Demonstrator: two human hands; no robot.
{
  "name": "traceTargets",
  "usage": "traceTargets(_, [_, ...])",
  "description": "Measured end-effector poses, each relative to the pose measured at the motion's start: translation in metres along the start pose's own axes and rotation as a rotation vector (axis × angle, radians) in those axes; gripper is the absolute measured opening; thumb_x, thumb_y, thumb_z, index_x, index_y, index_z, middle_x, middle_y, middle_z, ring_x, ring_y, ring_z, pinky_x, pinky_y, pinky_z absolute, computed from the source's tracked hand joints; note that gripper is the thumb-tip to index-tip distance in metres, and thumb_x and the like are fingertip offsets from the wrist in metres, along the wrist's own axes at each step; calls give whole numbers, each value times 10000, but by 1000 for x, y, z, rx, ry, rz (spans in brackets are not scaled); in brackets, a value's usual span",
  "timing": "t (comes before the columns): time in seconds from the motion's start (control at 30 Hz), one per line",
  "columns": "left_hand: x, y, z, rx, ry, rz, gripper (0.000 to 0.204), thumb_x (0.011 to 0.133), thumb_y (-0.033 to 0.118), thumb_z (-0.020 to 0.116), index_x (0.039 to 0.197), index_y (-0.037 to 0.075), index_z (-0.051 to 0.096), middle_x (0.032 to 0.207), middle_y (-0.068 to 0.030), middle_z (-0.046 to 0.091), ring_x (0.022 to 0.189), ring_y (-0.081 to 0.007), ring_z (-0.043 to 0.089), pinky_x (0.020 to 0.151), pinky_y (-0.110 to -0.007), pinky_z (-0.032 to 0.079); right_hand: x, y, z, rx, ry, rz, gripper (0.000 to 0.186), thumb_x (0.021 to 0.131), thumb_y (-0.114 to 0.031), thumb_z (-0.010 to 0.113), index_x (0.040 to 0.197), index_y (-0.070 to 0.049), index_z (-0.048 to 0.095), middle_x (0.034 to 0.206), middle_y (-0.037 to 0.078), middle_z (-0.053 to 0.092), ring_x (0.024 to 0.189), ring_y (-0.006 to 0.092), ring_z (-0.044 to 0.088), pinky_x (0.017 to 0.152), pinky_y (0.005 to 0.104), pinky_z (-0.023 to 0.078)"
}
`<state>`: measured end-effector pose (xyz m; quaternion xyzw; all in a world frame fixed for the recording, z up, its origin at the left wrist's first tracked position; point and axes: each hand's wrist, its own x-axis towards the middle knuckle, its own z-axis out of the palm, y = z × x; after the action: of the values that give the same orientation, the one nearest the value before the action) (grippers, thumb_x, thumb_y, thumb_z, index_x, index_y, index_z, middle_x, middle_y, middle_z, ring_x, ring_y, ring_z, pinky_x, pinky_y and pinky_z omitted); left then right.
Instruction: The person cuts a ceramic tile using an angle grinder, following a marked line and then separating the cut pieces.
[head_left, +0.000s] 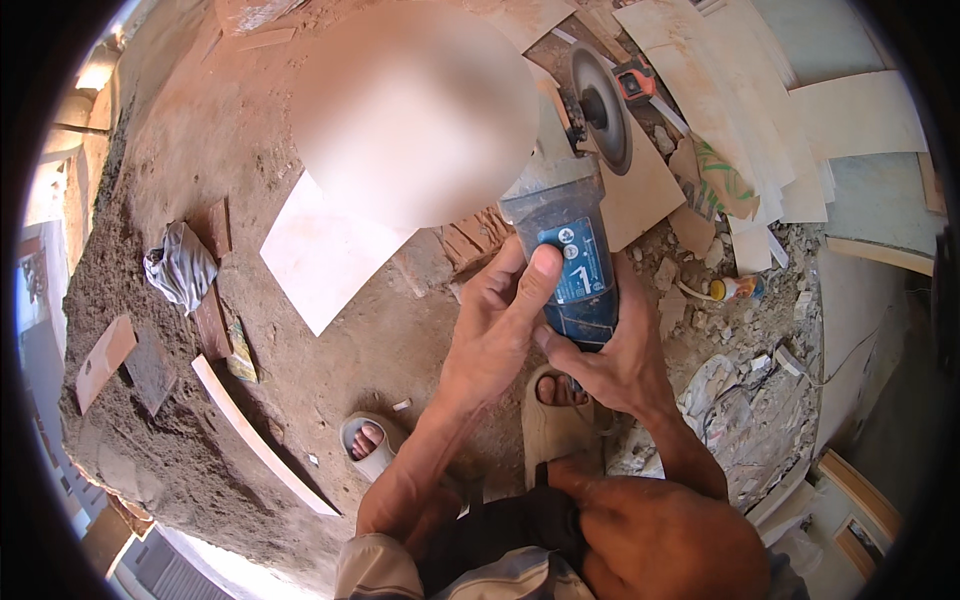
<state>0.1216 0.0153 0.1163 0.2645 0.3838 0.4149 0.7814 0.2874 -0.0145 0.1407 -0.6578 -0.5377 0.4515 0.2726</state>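
Both hands hold a blue and dark grey angle grinder [578,262] above the ground. My left hand [500,315] closes on its left side, the thumb lying over the label. Around the rear end and right side wraps my right hand [615,355]. The grinder's round cutting disc [612,110] points away from me, standing on edge over a pale tile [640,185]. A white tile [325,255] lies on the dirt left of the grinder, partly covered by a blurred patch. Beneath the left fingers' far side are red bricks [475,240].
A tape measure [634,82] lies beyond the disc, near stacked tiles [720,90]. Rubble [745,390] and a small yellow-labelled bottle [737,288] are at right. A curved-looking tile strip [255,430] and a crumpled cloth [180,265] lie left. My sandalled feet [560,415] are close below.
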Motion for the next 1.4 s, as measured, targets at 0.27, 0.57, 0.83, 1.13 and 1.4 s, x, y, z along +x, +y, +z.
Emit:
traceTargets(0.27, [59,68,-223,1411,761,590,789,1057,719,668,1472,48,684,1390,-283,748,1287,-385,726,1028,-609,606,-22,18,-25,21,113,-16,633,855,-266,930,1320,23,613,1051,158,740,901,262,754,826,430,607])
traceTargets(0.57, [75,105,-312,1311,549,125,975,949,883,688,1096,-76,781,766,-125,717,681,-219,700,634,-434,582,-25,38,-54,-12,297,95,553,904,-248,905,1300,21,628,1008,112,734,842,204,727,786,389,606])
traceTargets(0.83, [-15,140,-264,1380,655,83,698,985,775,760,850,90,735,635,34,547,539,-99,492,479,-347,392,-4,26,-53,-89,249,66,561,923,-263,892,1316,32,623,989,155,763,844,271,760,791,440,601])
traceTargets(1.13, [-265,285,-182,1692,1091,5,616,1131,549,681,821,29,566,711,17,385,697,-97,389,584,-349,348,68,3,44,-259,113,-182,625,983,-311,836,1418,50,569,1102,302,761,984,473,778,883,550,594])
traceTargets(1.4, [-389,230,-180,1492,1337,-50,546,1127,403,739,767,71,498,682,65,342,660,-74,310,569,-320,282,118,-1,92,-443,82,-282,710,1044,-313,789,1533,103,486,1283,331,696,1117,503,748,954,566,608])
